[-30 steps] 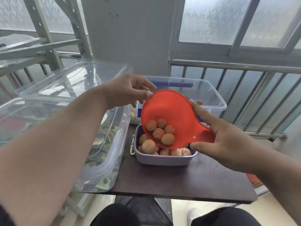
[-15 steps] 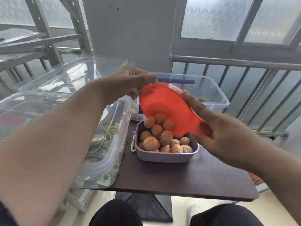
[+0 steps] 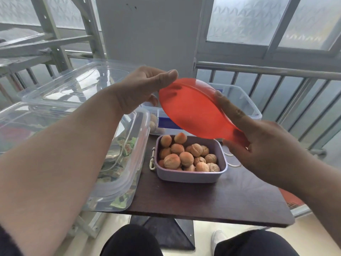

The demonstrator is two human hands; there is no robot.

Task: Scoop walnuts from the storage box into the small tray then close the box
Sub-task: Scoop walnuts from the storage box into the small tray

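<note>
The scoop (image 3: pixel 191 109) is see-through red plastic, round bowl with a short handle, tipped over above the small tray (image 3: pixel 190 175) on the bench (image 3: pixel 212 200). Tray's lavender and heaped with walnuts (image 3: pixel 186 157). Right hand (image 3: pixel 262 145) fingers clamp the handle, left hand (image 3: pixel 140 89) pinches the far rim. Long axis runs from upper left down to lower right. The clear storage box (image 3: pixel 245 106) sits open behind.
</note>
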